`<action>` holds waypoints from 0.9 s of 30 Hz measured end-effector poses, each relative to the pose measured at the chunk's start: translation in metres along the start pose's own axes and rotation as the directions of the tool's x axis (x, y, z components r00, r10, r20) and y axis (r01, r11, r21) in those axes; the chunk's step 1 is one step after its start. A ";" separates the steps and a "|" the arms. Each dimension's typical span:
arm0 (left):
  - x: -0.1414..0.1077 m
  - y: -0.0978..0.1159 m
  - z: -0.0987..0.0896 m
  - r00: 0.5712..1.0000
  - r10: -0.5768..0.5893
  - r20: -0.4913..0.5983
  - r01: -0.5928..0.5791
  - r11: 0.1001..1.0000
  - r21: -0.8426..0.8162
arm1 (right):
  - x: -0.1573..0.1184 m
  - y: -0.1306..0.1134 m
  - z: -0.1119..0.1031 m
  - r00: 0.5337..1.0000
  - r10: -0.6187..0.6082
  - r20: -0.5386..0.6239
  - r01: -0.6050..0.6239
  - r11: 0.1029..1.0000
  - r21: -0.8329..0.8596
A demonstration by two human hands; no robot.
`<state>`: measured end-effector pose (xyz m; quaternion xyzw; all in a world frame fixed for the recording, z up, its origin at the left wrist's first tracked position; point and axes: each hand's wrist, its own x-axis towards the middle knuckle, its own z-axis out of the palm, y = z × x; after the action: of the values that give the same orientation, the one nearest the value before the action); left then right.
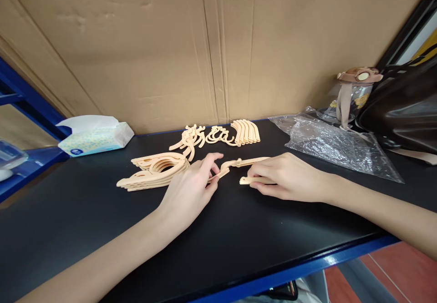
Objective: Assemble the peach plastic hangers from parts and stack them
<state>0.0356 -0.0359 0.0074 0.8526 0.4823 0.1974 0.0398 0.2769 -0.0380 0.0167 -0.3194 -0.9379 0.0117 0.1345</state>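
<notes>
My left hand (189, 187) is closed, thumb and fingers pinching a beige plastic hanger piece (223, 173) just above the black tabletop. Beyond its fingertips, a slim beige hanger part with a small knob (239, 162) reaches toward my right hand; whether it joins the pinched piece I cannot tell. A separate beige hanger arm (245, 181) is gripped in my right hand (288, 178), its blunt end with a small hole pointing left, apart from the left piece. Fingers cover much of both pieces. Near my left wrist lies a stack of beige hangers (141, 183).
Behind the hands are a loose pile of small curved parts (193, 135), several beige hooks (216, 134) and a row of curved arms (246, 131). A tissue pack (95, 140) sits left; crumpled clear plastic (327, 141) and a strapped bottle (358, 91) stand right. Cardboard (153, 53) walls the back.
</notes>
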 end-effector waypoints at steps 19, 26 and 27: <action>-0.003 0.005 -0.003 0.990 0.135 -0.049 -0.132 0.989 0.060 | 0.001 -0.003 -0.002 0.997 0.030 0.066 -0.032 0.999 0.022; -0.003 0.003 -0.005 0.995 0.093 -0.023 -0.094 0.995 -0.015 | 0.002 -0.003 0.001 0.998 0.023 0.059 -0.026 0.999 0.045; -0.002 0.005 -0.006 0.996 0.087 -0.022 -0.088 0.996 -0.025 | 0.002 -0.003 0.001 0.998 0.021 0.057 -0.024 0.999 0.044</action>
<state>0.0359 -0.0412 0.0137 0.8702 0.4422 0.2141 0.0374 0.2734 -0.0396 0.0167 -0.3264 -0.9372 0.0431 0.1151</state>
